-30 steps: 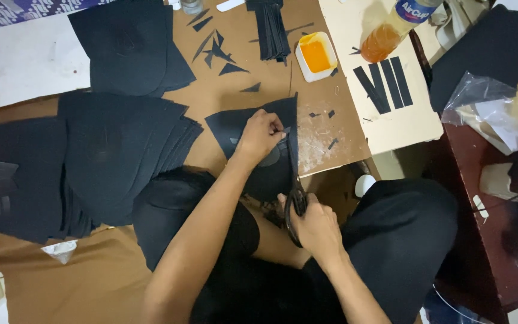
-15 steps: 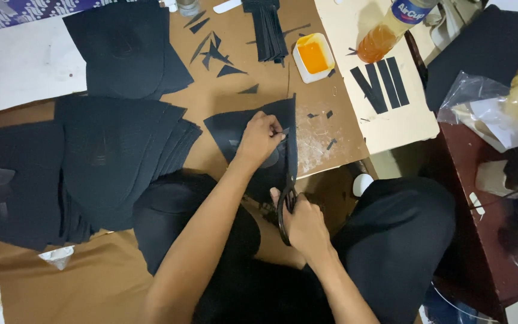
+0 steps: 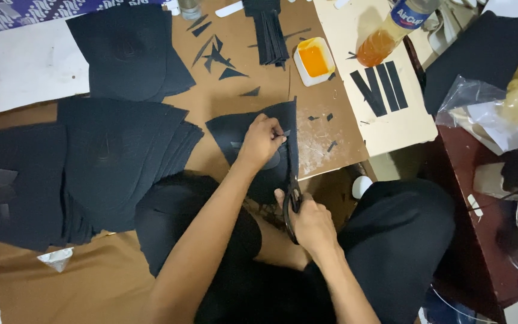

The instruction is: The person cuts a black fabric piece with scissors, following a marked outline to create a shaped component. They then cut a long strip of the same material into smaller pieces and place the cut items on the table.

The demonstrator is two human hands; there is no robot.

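The left hand (image 3: 262, 141) fingers pinch the black sheet (image 3: 241, 135); the right hand (image 3: 313, 222) fingers grip scissors (image 3: 290, 201) cutting its edge.

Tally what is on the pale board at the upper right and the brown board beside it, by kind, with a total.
Black strips laid side by side on the pale board: 4
Bottle of orange liquid: 1
White dish of orange paste: 1
Bundle of black strips: 1
Total: 7

Head view; steeply downward; close.
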